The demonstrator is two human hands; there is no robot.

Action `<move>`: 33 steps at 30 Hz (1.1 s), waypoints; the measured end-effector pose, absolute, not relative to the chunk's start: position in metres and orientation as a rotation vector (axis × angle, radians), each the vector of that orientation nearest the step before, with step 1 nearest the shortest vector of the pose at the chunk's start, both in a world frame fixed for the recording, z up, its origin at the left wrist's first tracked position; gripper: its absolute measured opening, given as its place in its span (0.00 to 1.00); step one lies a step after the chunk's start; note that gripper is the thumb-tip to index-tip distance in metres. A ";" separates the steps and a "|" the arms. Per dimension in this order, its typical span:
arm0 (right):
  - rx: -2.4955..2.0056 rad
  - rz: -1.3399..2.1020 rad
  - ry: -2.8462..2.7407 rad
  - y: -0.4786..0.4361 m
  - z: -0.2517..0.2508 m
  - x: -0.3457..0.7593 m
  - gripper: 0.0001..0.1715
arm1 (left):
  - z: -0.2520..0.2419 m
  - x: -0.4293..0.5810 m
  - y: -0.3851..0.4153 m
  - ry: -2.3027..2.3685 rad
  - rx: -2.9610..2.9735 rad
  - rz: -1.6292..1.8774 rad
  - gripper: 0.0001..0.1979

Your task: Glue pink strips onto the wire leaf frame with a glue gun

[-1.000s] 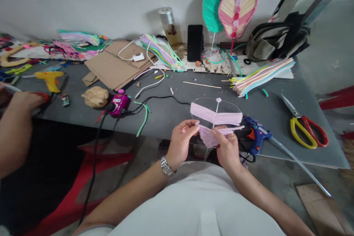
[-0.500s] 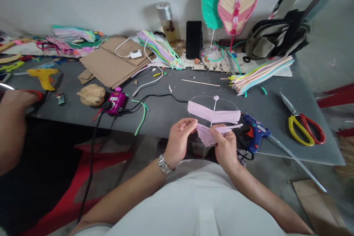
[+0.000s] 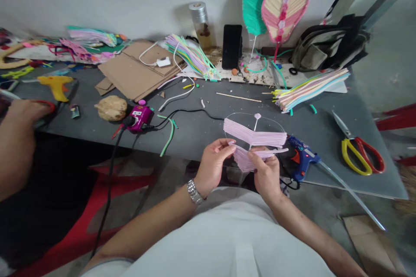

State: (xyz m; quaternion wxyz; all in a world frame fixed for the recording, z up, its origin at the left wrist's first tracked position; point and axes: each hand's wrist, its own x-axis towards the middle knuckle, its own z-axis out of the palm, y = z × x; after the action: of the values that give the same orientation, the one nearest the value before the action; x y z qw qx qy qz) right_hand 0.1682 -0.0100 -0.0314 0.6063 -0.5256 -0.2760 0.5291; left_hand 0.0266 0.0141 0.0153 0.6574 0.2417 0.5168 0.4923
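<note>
Craft work fills a grey counter [image 3: 195, 140] set against a white wall, where finished leaf-shaped fans in pink-and-cream [image 3: 284, 11] and green [image 3: 254, 8] stand beside a black phone [image 3: 232, 46] and a canvas backpack [image 3: 328, 45]. Flat cardboard sheets [image 3: 136, 71] lie left of center, while a sheaf of pastel strips [image 3: 308, 94] lies to the right, near red-and-yellow scissors [image 3: 355, 156]. At far left, a co-worker's hand [image 3: 27, 114] rests near a yellow glue gun [image 3: 56, 87].

In the foreground, a person holds a wire leaf frame [image 3: 238, 117] over the counter's front edge. Rows of pale pink strips [image 3: 254, 133] cross it in a shallow V below a small pink bead [image 3: 257, 116] on the central stem, and a lower bunch of strips [image 3: 245, 160] looks looser and less even. The strips could be paper or foam; the view does not settle it. The left hand [image 3: 212, 164], wearing a metal watch [image 3: 195, 192], and the right hand [image 3: 264, 173] both pinch the strips, fingers [image 3: 229, 147] closed, apparently to keep them aligned on the wire. A blue glue gun [image 3: 302, 160] lies near the right hand.
</note>
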 end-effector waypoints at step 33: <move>-1.106 1.405 -0.453 -0.009 -0.018 0.168 0.16 | 0.014 -0.012 0.025 1.059 1.216 1.010 0.09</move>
State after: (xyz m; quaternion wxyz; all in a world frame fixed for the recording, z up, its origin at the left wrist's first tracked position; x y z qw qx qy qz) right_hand 0.1679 -0.0088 -0.0176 0.6040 -0.4779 -0.1956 0.6071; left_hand -0.0118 0.0248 0.0139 0.5806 0.5203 0.4533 0.4322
